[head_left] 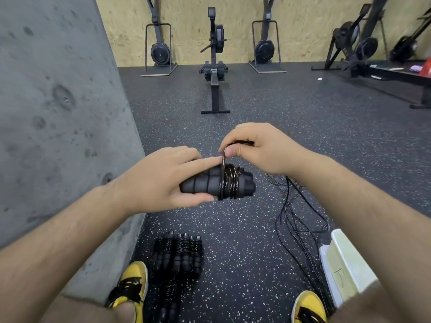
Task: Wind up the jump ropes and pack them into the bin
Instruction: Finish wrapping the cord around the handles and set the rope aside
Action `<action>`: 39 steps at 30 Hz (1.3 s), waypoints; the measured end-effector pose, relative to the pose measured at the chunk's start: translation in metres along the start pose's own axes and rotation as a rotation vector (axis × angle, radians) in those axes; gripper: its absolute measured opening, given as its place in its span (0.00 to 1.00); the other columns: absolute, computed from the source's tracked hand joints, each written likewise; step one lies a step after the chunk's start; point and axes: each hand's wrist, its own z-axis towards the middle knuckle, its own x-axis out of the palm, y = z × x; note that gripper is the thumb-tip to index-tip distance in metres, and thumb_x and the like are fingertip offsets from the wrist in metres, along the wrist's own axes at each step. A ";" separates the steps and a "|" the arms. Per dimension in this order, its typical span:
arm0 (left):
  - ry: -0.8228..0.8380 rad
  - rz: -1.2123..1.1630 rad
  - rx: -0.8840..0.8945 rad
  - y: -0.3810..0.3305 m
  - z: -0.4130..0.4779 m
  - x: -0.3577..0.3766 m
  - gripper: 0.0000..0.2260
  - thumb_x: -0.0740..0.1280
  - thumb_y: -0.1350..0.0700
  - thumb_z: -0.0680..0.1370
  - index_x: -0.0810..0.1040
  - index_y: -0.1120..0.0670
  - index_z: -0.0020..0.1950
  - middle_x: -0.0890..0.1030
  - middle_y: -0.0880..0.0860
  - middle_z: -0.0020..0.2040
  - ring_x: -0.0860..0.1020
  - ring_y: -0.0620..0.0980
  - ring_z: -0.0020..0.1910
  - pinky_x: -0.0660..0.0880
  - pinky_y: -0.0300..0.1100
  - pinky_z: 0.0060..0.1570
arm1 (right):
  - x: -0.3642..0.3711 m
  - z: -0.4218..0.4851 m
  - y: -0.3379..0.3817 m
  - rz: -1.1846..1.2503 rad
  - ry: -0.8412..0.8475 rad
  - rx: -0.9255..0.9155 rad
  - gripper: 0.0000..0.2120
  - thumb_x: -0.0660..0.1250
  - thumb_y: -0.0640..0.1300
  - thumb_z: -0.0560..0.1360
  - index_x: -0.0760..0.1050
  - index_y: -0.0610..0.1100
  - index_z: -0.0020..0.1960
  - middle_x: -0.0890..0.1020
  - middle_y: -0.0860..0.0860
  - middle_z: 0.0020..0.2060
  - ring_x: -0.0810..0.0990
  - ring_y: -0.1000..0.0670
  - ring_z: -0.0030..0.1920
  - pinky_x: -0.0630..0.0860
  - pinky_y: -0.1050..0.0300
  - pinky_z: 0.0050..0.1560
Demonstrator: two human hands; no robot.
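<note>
Floor (268, 108): dark rubber gym flooring with pale speckles, running to the far wall.
Left wall (53, 101): grey concrete, pitted with round dents.
Far wall (191, 24): pale chipboard panelling.
Rowing machine (215, 64): black, centred, its rail pointing toward the camera.
Ski machines (159, 46): two upright black units on flat bases against the far wall, one either side of the rower.
Right side (363, 45): more black rowing machines, partly cut off by the frame edge.
Light: even and indoor, no strong shadows.

Gym: rowing machine (215, 66), speckled rubber floor (303, 127)
</note>
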 end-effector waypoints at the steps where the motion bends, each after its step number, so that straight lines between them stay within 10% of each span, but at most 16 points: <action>1: 0.001 -0.027 -0.038 -0.003 0.001 -0.003 0.34 0.64 0.34 0.78 0.69 0.54 0.77 0.80 0.52 0.53 0.78 0.53 0.48 0.74 0.45 0.49 | 0.001 0.000 0.000 0.041 -0.012 0.002 0.04 0.70 0.45 0.77 0.84 0.51 0.50 0.82 0.56 0.43 0.79 0.56 0.49 0.73 0.58 0.55; 11: -0.012 -0.120 -0.107 -0.014 0.008 -0.012 0.34 0.66 0.34 0.75 0.62 0.45 0.77 0.80 0.49 0.53 0.77 0.47 0.50 0.73 0.47 0.52 | 0.007 -0.003 -0.002 0.342 -0.004 0.071 0.04 0.70 0.40 0.78 0.83 0.45 0.50 0.81 0.61 0.33 0.75 0.63 0.33 0.70 0.71 0.40; 18: -0.104 -0.222 -0.125 -0.018 0.005 -0.003 0.29 0.66 0.36 0.78 0.67 0.44 0.76 0.79 0.48 0.53 0.77 0.48 0.52 0.75 0.50 0.55 | 0.023 -0.013 -0.012 0.735 0.142 0.317 0.08 0.66 0.42 0.80 0.82 0.45 0.55 0.85 0.43 0.52 0.82 0.46 0.49 0.80 0.47 0.54; 25: -0.279 -0.252 -0.269 -0.018 0.010 -0.004 0.28 0.67 0.38 0.77 0.71 0.48 0.74 0.78 0.45 0.55 0.77 0.47 0.54 0.74 0.48 0.57 | 0.057 -0.018 0.006 1.015 0.244 0.508 0.11 0.54 0.41 0.85 0.72 0.42 0.48 0.76 0.48 0.34 0.66 0.52 0.31 0.67 0.57 0.34; 39: -0.061 0.208 -0.308 0.053 -0.012 0.025 0.33 0.56 0.29 0.77 0.74 0.49 0.73 0.77 0.55 0.48 0.76 0.58 0.43 0.76 0.52 0.42 | 0.033 -0.024 0.067 -0.061 0.292 0.346 0.14 0.56 0.52 0.83 0.73 0.47 0.43 0.77 0.52 0.35 0.74 0.50 0.34 0.70 0.54 0.34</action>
